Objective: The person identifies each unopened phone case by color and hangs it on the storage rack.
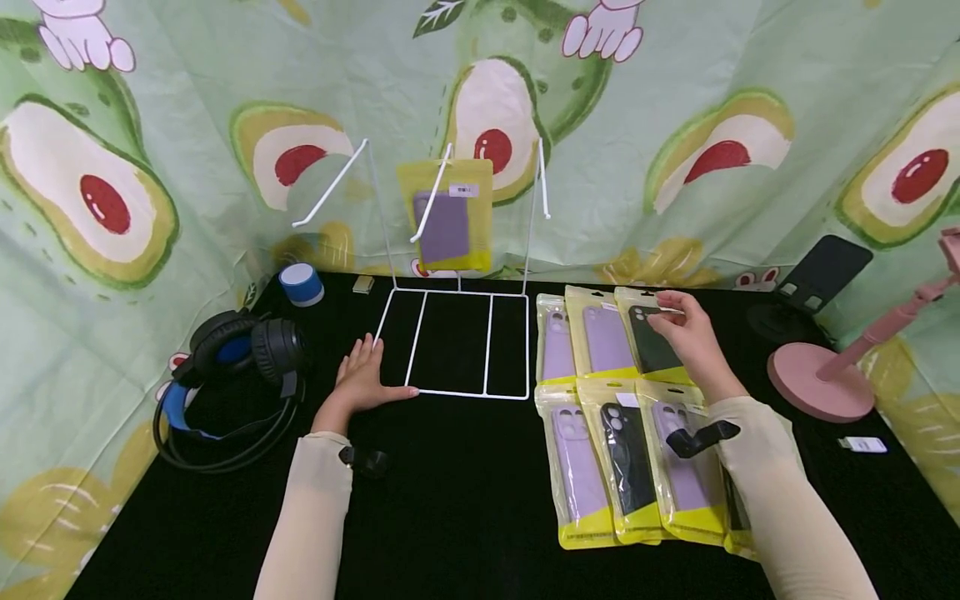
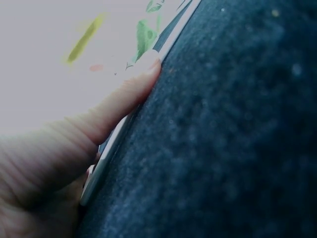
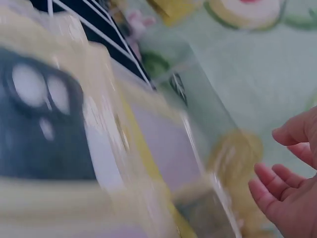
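My left hand point(image 1: 362, 377) lies at the left front corner of a white wire display rack point(image 1: 472, 393); its fingers are spread and the thumb stretches along the front wire. In the left wrist view the thumb point(image 2: 129, 94) rests on that wire. One yellow pouch with a lilac phone case point(image 1: 444, 229) hangs on the rack's middle hook. Above a pouch holding a dark green phone case point(image 1: 651, 343), in the back row on the right, hovers my right hand point(image 1: 692, 340). Its fingers are loosely bent with nothing between them; the right wrist view shows a gap between thumb and fingers.
More pouched phone cases point(image 1: 628, 458) lie in two rows right of the rack. Headphones point(image 1: 240, 358), a blue and white cylinder point(image 1: 302, 285) and a small box point(image 1: 363, 285) are on the left. A black phone stand point(image 1: 823, 271), pink stand point(image 1: 821, 379) and small white item point(image 1: 864, 445) occupy the right.
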Motion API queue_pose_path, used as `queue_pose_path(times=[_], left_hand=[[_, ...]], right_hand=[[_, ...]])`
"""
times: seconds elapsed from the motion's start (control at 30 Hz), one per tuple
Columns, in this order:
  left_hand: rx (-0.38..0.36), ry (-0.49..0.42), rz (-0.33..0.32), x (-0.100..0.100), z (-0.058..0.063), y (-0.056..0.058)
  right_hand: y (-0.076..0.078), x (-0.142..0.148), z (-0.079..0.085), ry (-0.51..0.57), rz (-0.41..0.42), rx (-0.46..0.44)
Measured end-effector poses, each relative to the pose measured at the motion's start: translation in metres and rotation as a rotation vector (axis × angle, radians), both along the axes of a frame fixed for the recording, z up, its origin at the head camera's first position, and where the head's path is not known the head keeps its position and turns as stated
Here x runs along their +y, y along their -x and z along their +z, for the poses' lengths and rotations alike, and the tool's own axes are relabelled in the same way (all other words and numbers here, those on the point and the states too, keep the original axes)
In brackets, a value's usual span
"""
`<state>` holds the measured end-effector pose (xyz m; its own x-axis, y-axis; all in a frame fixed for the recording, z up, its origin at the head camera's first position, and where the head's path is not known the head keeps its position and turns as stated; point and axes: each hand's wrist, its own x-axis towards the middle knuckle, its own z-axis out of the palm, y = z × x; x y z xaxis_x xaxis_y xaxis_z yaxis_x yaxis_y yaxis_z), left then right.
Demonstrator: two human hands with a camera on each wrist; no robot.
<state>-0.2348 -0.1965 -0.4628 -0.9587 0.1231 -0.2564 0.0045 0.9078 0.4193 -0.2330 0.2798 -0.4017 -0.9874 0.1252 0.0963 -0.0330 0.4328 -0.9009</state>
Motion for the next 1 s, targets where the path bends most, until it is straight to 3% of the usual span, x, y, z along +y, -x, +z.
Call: queue_pose_path(times=[0.2, 0.3, 0.4, 0.53, 0.7, 1.0], left_hand=[[0.007, 0.004, -0.013, -0.001, -0.002, 0.001], [0.006, 0.012, -0.015, -0.001, -0.001, 0.0], [0.005, 0.008, -0.009, -0.001, 0.0, -0.001], [0.005, -0.002, -0.01, -0.001, 0.002, -0.002], [0.017, -0.003, -0.016, -0.003, 0.002, -0.001], [0.017, -0.004, -0.02, -0.002, 0.0, -0.001]], right_hand=[[0.003, 0.034, -0.015, 0.004, -0.1, -0.129], [0.012, 0.053, -0.035, -0.024, -0.162, -0.184], [0.012, 0.06, -0.039, -0.045, -0.183, -0.256], [0.004, 0.055, -0.027, -0.078, -0.097, -0.351], [0.003, 0.055, -0.025, -0.148, 0.043, -0.38], [0.007, 0.055, -0.033, -0.167, 0.066, -0.458]])
